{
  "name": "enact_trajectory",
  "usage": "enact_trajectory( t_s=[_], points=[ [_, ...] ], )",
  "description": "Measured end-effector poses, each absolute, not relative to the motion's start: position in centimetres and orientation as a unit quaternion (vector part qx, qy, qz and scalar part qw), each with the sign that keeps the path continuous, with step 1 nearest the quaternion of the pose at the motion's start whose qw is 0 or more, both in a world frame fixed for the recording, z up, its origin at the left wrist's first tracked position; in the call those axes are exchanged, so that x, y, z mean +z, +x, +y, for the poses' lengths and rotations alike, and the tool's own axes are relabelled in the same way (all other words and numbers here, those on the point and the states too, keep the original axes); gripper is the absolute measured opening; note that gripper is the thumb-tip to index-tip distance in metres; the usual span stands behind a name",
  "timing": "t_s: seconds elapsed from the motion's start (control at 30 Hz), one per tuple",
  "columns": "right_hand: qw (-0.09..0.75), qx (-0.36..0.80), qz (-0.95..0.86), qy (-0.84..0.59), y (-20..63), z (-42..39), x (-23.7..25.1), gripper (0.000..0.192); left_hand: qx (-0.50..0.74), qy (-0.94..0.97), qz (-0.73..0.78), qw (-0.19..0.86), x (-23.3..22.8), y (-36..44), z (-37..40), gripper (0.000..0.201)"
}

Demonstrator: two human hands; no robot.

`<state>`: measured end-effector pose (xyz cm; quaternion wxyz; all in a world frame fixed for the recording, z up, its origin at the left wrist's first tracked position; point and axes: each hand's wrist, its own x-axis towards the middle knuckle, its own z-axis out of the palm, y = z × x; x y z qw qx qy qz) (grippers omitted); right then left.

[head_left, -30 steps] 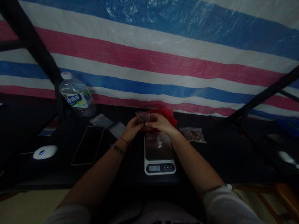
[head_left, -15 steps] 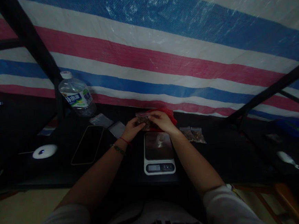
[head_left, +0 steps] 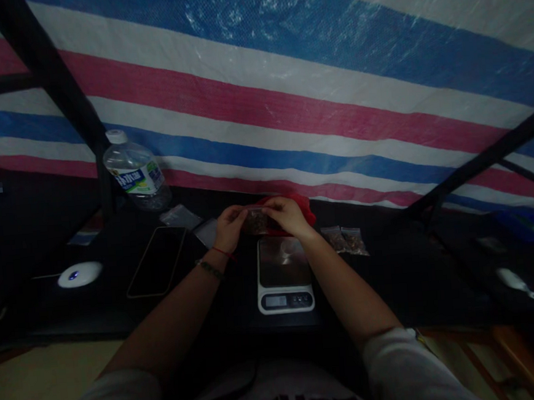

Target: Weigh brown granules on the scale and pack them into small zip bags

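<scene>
A small clear zip bag (head_left: 256, 222) with brown bits in it hangs between my two hands, just beyond the scale. My left hand (head_left: 228, 227) pinches its upper left corner, and my right hand (head_left: 289, 215) pinches the top edge on the right. Behind them lies a red bag (head_left: 307, 206), partly hidden by my right hand. The white kitchen scale (head_left: 284, 275) stands below, its display toward me. To the right of my right wrist lie two filled zip bags (head_left: 344, 239). Flat empty-looking zip bags (head_left: 180, 216) lie to the left of my left hand.
A phone (head_left: 158, 261) and a white mouse-shaped device (head_left: 79, 274) lie on the black table (head_left: 407, 275) at left. A large clear plastic bottle (head_left: 135, 173) stands behind them. Striped sheeting (head_left: 260, 111) hangs along the back, with dark frame bars at both sides.
My left hand has shifted up from the bag's side to its top edge, its fingers now closer to those of my right hand. The scale and filled bags have stayed put.
</scene>
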<state>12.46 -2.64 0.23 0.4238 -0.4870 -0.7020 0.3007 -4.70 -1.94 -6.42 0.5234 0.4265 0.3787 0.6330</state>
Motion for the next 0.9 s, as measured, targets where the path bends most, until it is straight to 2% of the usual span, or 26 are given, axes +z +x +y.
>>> enact_trajectory(
  t_s=[0.17, 0.33, 0.53, 0.77, 0.9],
  points=[
    [0.443, 0.287, -0.7, -0.481, 12.9, -3.4, 1.2, 0.014, 0.638, 0.444, 0.381, 0.5, -5.4, -4.8, -2.4, 0.033],
    [0.462, 0.29, -0.698, -0.463, 13.2, -6.4, 3.8, 0.012, 0.641, 0.481, 0.369, 0.471, -1.4, -4.6, -4.6, 0.028],
    [0.51, 0.29, -0.659, -0.47, 14.6, -11.4, 6.0, 0.012, 0.59, 0.541, 0.344, 0.49, 2.7, -3.5, -8.9, 0.025],
    [0.514, 0.257, -0.679, -0.457, 15.9, -14.9, 5.9, 0.005, 0.548, 0.62, 0.346, 0.442, 4.4, -2.5, -12.4, 0.013],
    [0.526, 0.232, -0.673, -0.465, 16.2, -16.3, 6.0, 0.006, 0.528, 0.648, 0.344, 0.428, 5.0, -1.9, -13.4, 0.014]
  ],
)
